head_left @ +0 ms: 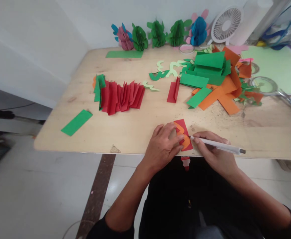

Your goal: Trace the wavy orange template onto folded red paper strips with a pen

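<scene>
My left grip (pixel 163 141), fingers spread, presses the orange template (pixel 186 142) flat on the red paper (pixel 183 123), near the front edge of the tabletop (pixel 125 132). My right grip (pixel 216 151) pinches the white pen (pixel 217 144), tip at the template's right edge. Folded red papers (pixel 122 96) stand farther back on my left; a green strip (pixel 77 122) lies apart from them. Green and orange papers (pixel 210 79) are heaped beyond my right grip.
</scene>
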The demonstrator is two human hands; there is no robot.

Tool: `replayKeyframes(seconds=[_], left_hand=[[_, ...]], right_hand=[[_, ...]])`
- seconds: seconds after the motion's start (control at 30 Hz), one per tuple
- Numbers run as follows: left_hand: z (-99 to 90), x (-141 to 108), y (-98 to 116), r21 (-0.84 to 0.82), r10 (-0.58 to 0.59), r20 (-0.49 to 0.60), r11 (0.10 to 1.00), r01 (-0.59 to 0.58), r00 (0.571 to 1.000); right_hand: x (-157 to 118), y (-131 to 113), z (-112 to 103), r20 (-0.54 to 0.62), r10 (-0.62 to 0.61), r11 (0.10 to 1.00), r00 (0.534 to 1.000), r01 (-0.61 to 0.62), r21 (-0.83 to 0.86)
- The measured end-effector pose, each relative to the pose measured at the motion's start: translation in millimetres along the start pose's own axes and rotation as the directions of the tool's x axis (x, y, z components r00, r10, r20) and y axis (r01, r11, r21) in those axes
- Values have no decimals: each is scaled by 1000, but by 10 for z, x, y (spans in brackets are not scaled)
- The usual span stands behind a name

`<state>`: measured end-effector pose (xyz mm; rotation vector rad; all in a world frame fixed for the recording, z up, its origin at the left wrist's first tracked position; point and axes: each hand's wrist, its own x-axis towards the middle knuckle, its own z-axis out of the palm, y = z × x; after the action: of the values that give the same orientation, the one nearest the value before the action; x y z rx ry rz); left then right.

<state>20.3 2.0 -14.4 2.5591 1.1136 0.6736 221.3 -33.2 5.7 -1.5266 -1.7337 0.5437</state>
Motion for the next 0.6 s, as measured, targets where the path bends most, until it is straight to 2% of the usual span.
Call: replayKeyframes(seconds=[0.6], left_hand=[[10,-9,-7,-10,-6,5,1000,6,1000]], right_hand=[[-74,-9,-20,-14,-20,999,1000,19,-48]])
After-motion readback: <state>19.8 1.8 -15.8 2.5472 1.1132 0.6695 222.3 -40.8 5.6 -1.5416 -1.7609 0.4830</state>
